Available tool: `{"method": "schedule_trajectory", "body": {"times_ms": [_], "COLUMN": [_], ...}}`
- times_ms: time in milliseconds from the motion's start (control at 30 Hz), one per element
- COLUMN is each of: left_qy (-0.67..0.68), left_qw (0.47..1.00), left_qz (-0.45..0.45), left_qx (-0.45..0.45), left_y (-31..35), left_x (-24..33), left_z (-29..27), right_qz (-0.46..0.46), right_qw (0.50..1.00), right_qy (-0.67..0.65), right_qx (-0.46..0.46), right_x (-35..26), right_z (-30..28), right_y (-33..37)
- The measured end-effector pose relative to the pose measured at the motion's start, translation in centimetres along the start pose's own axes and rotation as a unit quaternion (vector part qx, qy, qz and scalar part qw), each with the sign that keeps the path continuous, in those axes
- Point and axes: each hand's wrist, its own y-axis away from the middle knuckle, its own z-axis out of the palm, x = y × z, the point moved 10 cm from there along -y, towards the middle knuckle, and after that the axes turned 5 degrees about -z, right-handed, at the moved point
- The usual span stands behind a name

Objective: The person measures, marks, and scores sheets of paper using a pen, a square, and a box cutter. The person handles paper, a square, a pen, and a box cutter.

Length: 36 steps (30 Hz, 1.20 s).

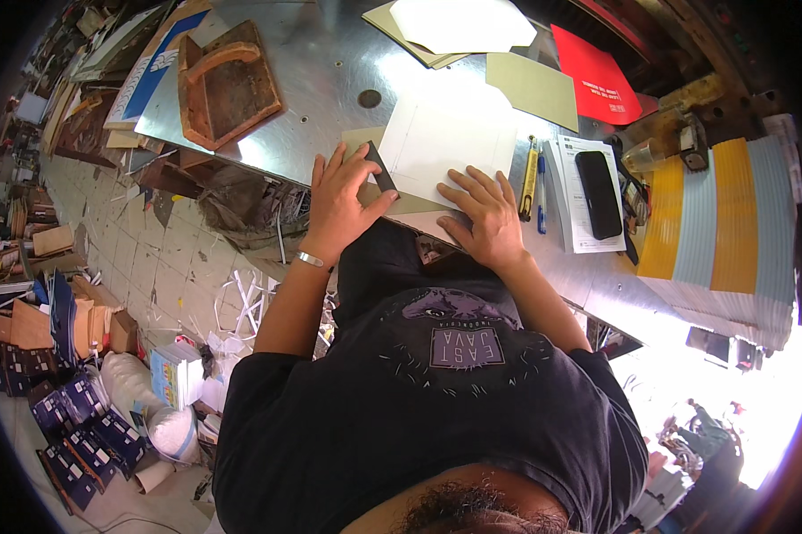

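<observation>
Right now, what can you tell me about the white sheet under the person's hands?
The white sheet is flat, rectangular card or paper with faint ruled lines near its edges. It lies on the shiny metal table, over a tan board. The right hand presses its near edge flat; the left hand holds a small dark tool against its left edge.

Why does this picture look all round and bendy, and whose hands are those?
A person wears a camera on their head that looks down, and its wide lens bends straight edges. The hands are that person's own. The left hand has a grip on a small dark flat tool pressed against a white sheet. The right hand lies flat, holding the sheet down. They work on a shiny metal table. Nearby lie a yellow knife, a blue pen, a black phone on papers, a red folder and a wooden tool with a handle.
</observation>
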Motion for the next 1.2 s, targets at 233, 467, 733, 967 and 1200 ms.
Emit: {"method": "schedule_trajectory", "body": {"times_ms": [233,467,733,967,1200], "left_qy": [-0.01,-0.025,-0.057,-0.069,-0.063], "left_qw": [1.0,0.999,0.998,0.997,0.998], "left_qz": [0.015,0.027,0.022,0.023,0.013], "left_qx": [-0.012,-0.017,0.014,0.015,0.011], "left_y": [-0.5,-0.3,-0.3,-0.3,-0.1], "left_x": [0.5,0.4,0.5,0.8,0.3], "left_z": [0.1,0.2,0.3,0.1,0.2], "right_qz": [0.008,0.069,0.252,0.308,0.225], "right_qw": [1.0,0.985,0.956,0.941,0.964], "right_qy": [-0.008,0.021,0.152,0.141,-0.044], "right_qx": [0.006,0.159,-0.018,-0.016,0.133], "right_x": [0.3,4.5,11.0,12.6,8.5], "right_z": [-0.2,-6.4,-6.7,-6.2,-6.7], "right_y": [0.4,0.6,2.5,2.4,0.2]}}
